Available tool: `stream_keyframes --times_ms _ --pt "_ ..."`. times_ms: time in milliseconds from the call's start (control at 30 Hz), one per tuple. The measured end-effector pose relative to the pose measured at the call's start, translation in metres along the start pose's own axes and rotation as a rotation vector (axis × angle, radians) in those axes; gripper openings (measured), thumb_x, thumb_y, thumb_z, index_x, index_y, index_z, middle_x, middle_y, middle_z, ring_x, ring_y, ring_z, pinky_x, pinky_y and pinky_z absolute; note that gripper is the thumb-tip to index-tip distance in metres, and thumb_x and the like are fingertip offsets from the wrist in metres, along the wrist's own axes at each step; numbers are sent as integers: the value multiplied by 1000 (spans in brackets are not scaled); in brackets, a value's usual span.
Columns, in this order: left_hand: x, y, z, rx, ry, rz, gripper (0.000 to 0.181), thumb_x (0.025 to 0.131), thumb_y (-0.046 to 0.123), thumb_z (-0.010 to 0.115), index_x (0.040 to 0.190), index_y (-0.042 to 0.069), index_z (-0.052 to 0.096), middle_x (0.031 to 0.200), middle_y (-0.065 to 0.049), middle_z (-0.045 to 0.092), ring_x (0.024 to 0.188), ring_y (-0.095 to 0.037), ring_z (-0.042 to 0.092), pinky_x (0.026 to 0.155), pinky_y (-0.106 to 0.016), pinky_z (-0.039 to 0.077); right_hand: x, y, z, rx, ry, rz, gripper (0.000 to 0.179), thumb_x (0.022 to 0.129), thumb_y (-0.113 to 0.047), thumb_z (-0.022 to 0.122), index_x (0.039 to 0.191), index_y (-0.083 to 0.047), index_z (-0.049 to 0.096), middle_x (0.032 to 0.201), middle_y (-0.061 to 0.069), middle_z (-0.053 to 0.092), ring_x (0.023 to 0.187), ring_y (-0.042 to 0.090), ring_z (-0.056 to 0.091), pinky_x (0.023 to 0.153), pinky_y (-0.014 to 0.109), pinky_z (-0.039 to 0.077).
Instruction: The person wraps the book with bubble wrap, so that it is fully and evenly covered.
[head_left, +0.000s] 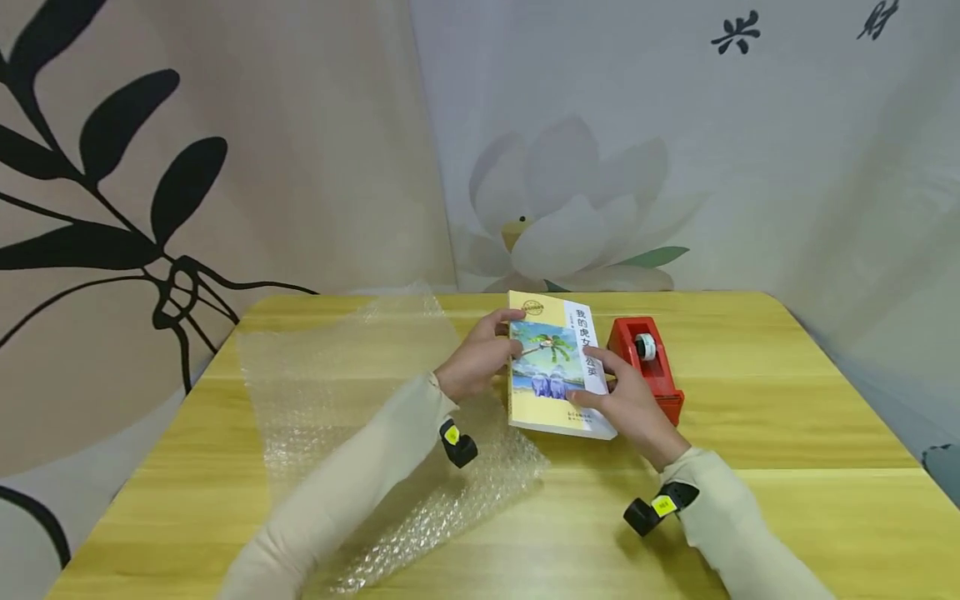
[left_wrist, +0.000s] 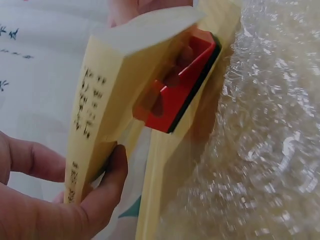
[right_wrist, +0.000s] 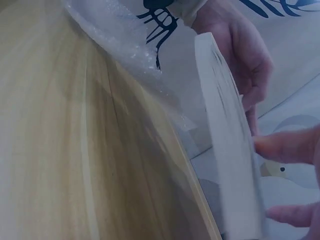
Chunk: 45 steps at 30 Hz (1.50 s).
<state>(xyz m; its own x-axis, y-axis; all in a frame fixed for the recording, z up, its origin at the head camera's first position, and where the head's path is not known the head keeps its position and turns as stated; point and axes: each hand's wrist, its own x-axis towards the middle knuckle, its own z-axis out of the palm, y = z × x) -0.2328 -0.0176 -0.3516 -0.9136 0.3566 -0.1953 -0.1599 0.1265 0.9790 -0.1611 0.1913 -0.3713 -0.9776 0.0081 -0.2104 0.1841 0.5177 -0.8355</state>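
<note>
A yellow paperback book [head_left: 551, 367] with a palm-tree picture on its cover is held up by both hands. My left hand [head_left: 480, 354] grips its left edge; in the left wrist view, thumb and fingers pinch the book near its lettered spine [left_wrist: 92, 105]. At the opposite edge, my right hand [head_left: 626, 404] holds the book with the thumb and a finger on the cover. The right wrist view shows the pale page edges [right_wrist: 222, 135]. Below and left of the book lies a clear sheet of bubble wrap [head_left: 352, 400], partly under my left forearm.
A red tape dispenser [head_left: 652, 362] with a small roll stands just right of the book, partly behind my right hand. Everything sits on a yellow wood-grain table [head_left: 787, 400]. Behind its far edge hangs a printed cloth [head_left: 337, 150].
</note>
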Motion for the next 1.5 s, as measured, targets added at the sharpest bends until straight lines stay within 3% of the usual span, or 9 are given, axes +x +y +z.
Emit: stream_keyframes --times_ms 233,400,567,633,767,1067,1233,1500 --pt "-9 1 -15 9 -61 -2 66 90 -10 49 151 11 36 116 -9 39 70 -15 39 62 -29 33 4 -10 2 -49 13 -15 78 85 -26 76 154 -18 41 136 17 55 110 29 56 81 25 46" --pt "-15 -3 -22 -3 -80 -25 66 92 -9 48 153 9 33 124 -13 43 82 -16 50 67 -29 44 2 -12 8 -41 -5 -13 76 86 -25 76 153 -18 42 131 18 58 105 26 60 77 23 47" --pt "-23 -8 -33 5 -85 -14 65 92 -9 46 153 10 32 123 -11 41 79 -16 44 66 -29 37 -1 -15 14 9 -28 -48 67 91 -20 69 152 -16 44 126 19 60 95 24 64 72 24 53" --pt "-26 -10 -37 18 -87 -15 65 92 -9 46 153 10 32 123 -12 41 78 -17 41 67 -30 35 -2 -17 15 29 -39 -58 63 93 -16 66 152 -14 44 127 19 59 93 24 63 70 25 54" --pt "-32 -12 -44 27 -79 -28 66 91 -8 45 153 9 31 127 -14 43 87 -17 50 72 -29 45 -4 -21 19 57 -63 -61 59 95 -13 62 152 -14 45 134 18 55 96 25 62 72 25 55" --pt "-51 -17 -67 49 -86 -20 66 91 -6 49 152 10 30 140 -17 41 102 -20 56 83 -31 52 -4 -31 32 65 -100 -105 58 95 -8 62 150 -14 47 143 17 49 102 28 61 73 26 56" --pt "-62 -19 -82 90 -92 -13 67 92 -4 52 153 11 30 147 -15 38 105 -21 56 90 -34 53 -5 -38 41 86 -130 -146 58 94 -6 62 150 -12 46 137 18 53 100 27 61 71 27 57" --pt "-76 -23 -102 167 -64 -37 70 92 0 55 155 14 29 155 -11 32 106 -23 52 91 -34 49 -6 -48 57 62 -161 -192 60 92 -2 62 150 -10 46 139 19 50 104 29 61 72 26 56"
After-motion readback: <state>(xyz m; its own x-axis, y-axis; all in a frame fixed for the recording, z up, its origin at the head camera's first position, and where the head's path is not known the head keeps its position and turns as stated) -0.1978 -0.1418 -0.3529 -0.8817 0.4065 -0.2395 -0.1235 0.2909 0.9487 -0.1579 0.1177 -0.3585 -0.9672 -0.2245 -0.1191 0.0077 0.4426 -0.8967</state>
